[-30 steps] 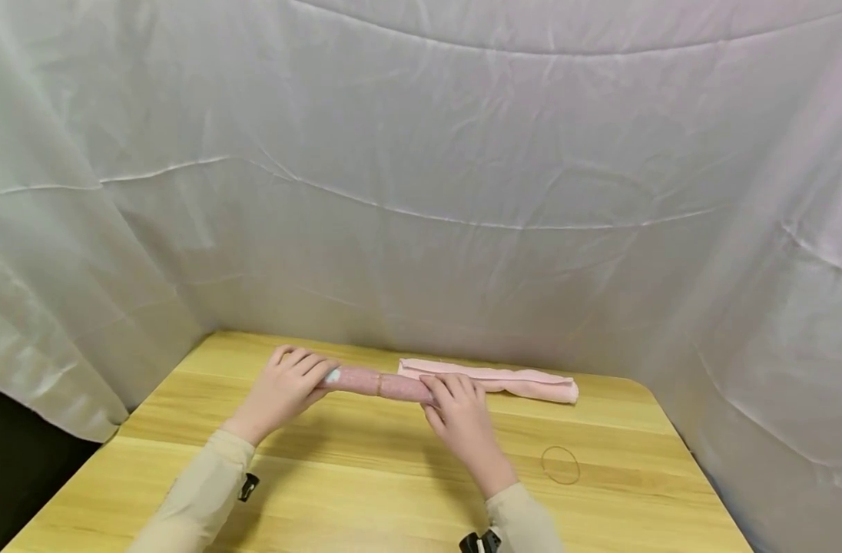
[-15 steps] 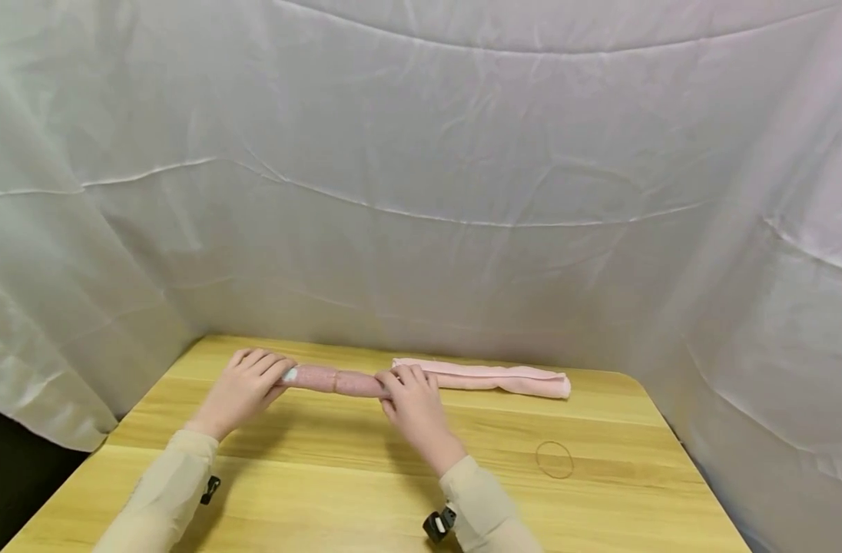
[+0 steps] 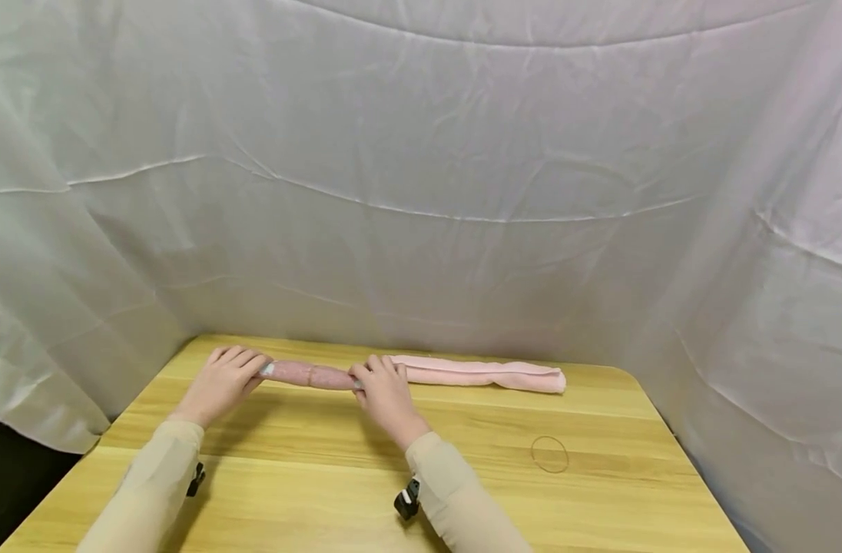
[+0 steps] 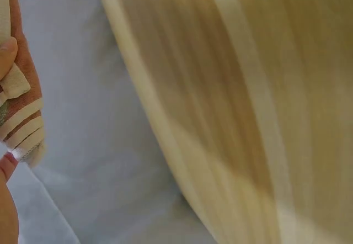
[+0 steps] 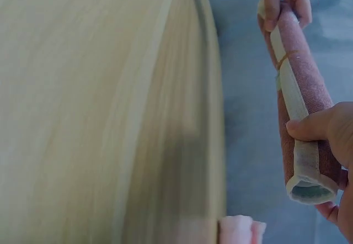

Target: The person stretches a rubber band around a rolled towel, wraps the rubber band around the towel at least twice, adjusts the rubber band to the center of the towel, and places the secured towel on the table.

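Left hand (image 3: pixel 217 384), mine, grasps the rolled mauve towel (image 3: pixel 331 378) at 9 o'clock, above the table (image 3: pixel 310 503); my right hand (image 3: pixel 386 395) grips its 3 o'clock end. A rubber band (image 5: pixel 286 59) rings its middle. Toward 3 o'clock lies a pale-pink roll (image 3: pixel 476 374); between 3 and 4, a loose loop (image 3: pixel 568 456).

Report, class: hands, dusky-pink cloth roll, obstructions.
Left hand, right hand gripping ends. Roll held off yellow wood-grain table, banded mid-length. No obstruction visible.

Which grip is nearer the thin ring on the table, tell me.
Right. In the head view, the right grip is up-left of the thin ring; the left grip is farther left.
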The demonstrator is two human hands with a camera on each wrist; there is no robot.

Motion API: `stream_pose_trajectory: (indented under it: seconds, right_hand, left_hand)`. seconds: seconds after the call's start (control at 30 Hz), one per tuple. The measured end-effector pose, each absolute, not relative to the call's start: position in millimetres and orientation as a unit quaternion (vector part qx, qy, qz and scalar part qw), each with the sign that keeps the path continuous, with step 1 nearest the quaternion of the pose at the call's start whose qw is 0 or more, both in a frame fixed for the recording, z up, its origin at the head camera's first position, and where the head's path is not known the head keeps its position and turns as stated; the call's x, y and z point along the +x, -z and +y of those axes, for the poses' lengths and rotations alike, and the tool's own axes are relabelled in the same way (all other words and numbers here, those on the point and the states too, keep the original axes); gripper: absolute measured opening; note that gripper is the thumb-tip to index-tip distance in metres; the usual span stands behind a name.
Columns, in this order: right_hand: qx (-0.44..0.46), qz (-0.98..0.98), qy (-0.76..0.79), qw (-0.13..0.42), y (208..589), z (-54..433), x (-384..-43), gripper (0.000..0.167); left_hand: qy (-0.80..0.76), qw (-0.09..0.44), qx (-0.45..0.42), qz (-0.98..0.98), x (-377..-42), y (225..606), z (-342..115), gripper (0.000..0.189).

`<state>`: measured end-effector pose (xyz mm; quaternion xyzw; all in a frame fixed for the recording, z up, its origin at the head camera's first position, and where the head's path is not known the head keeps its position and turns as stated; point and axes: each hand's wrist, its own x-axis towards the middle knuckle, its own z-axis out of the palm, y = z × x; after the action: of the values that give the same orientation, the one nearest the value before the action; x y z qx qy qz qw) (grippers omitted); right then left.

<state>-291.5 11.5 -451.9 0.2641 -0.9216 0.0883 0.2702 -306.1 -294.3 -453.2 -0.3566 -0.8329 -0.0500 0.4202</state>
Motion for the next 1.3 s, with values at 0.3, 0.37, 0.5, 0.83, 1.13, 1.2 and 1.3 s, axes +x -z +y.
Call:
stream_pose_trajectory:
  seconds: [0.3,0.37,0.5,0.83,1.13,1.2,1.3]
  right_hand:
    - [0.249,-0.94,-0.093,0.215,466,-2,-308,0.019]
    - [0.247,-0.943,-0.09,0.204,467,-6,-311,0.019]
    - [0.235,-0.951,-0.077,0.183,470,-15,-317,0.023]
    - [0.201,-0.968,-0.045,0.145,472,-37,-325,0.03]
    - [0.208,-0.97,-0.021,0.125,472,-56,-324,0.038]
    - [0.206,-0.971,-0.011,0.121,474,-58,-323,0.037]
    - [0.202,-0.973,-0.008,0.115,476,-60,-322,0.037]
  left_hand:
    - [0.031,0.393,-0.346,-0.852,-315,464,-304,0.029]
    - [0.028,0.388,-0.341,-0.855,-318,467,-305,0.028]
    - [0.021,0.38,-0.333,-0.863,-324,471,-309,0.027]
    - [0.018,0.313,-0.298,-0.902,-328,471,-316,0.032]
    - [0.017,0.259,-0.267,-0.928,-329,472,-328,0.032]
    - [0.017,0.242,-0.259,-0.935,-329,472,-330,0.031]
    - [0.018,0.218,-0.25,-0.943,-328,473,-332,0.027]
